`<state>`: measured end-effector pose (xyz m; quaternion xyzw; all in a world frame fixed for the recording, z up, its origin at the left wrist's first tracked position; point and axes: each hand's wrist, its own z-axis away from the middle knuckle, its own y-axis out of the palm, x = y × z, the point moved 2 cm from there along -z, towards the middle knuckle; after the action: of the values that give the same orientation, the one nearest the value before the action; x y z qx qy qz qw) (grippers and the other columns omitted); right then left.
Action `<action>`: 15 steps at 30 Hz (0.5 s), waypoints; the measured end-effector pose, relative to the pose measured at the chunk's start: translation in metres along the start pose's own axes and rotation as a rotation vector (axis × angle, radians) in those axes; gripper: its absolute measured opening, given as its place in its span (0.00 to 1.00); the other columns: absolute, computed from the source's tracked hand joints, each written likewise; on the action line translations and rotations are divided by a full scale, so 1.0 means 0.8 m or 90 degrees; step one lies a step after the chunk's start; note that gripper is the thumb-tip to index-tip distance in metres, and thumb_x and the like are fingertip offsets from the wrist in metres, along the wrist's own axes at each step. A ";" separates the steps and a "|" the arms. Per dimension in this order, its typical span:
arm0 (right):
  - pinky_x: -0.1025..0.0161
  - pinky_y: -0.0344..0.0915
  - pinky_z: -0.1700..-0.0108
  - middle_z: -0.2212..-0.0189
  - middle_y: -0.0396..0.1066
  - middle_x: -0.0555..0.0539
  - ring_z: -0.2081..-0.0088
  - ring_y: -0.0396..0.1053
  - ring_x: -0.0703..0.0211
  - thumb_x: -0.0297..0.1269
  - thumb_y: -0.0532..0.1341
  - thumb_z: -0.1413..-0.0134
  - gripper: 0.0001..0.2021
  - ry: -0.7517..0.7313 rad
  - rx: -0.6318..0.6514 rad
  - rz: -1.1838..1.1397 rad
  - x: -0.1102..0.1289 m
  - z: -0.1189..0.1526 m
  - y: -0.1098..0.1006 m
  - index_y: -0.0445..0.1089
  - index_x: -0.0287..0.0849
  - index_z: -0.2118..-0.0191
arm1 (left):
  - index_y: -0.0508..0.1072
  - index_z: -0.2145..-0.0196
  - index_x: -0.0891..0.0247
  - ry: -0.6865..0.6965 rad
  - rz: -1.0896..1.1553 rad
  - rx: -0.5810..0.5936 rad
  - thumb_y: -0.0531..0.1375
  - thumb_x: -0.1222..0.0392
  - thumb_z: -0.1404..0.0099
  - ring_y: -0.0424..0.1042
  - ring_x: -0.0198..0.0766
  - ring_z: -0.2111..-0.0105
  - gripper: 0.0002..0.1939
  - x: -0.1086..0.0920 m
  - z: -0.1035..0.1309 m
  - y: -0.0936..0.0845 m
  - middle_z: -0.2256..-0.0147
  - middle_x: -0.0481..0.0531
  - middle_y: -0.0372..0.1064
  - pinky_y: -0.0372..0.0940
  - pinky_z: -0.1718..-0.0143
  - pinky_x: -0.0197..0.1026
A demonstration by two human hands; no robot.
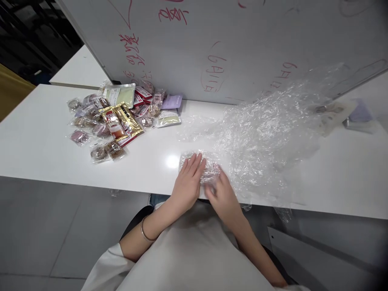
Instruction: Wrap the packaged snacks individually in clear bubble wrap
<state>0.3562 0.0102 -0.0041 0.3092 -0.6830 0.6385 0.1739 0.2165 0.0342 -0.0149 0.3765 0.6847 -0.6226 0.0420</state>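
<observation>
A small bundle in clear plastic film [209,173] lies near the front edge of the white table [145,169]; what is inside is hard to make out. My left hand [189,178] rests flat on the bundle's left part, fingers stretched out. At its right end is my right hand [222,194], slightly blurred, its thumb and fingers curled at the film's edge. A large crumpled heap of clear film [263,141] spreads to the right of the bundle.
Wrapped snacks [93,117], gold sachets [127,119] and a pale green pouch [121,95] are piled at the left. A purple packet [172,102] lies near the whiteboard [188,60] behind. Another purple packet [360,111] is at the far right.
</observation>
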 end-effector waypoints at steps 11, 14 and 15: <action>0.38 0.47 0.30 0.28 0.41 0.44 0.28 0.38 0.44 0.33 0.55 0.43 0.45 -0.205 0.140 0.041 -0.020 -0.005 -0.024 0.27 0.46 0.27 | 0.51 0.31 0.68 0.045 -0.173 0.076 0.50 0.31 0.34 0.38 0.61 0.30 0.46 0.009 0.004 0.005 0.31 0.69 0.43 0.39 0.32 0.64; 0.41 0.46 0.30 0.28 0.41 0.46 0.28 0.38 0.46 0.34 0.57 0.44 0.45 -0.200 0.179 0.007 -0.025 -0.007 -0.034 0.30 0.47 0.27 | 0.48 0.31 0.70 0.104 -0.176 0.123 0.55 0.32 0.36 0.38 0.63 0.30 0.50 0.011 0.015 -0.003 0.31 0.71 0.42 0.41 0.33 0.65; 0.41 0.45 0.29 0.28 0.41 0.46 0.28 0.37 0.46 0.34 0.58 0.44 0.45 -0.208 0.189 0.006 -0.026 -0.006 -0.036 0.32 0.47 0.27 | 0.46 0.30 0.70 0.123 -0.177 0.140 0.58 0.35 0.36 0.37 0.64 0.30 0.50 0.012 0.021 -0.006 0.30 0.71 0.41 0.41 0.33 0.66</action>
<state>0.3895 0.0196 0.0049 0.4277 -0.6017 0.6745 0.0106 0.1998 0.0243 -0.0197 0.3383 0.6591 -0.6543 -0.1515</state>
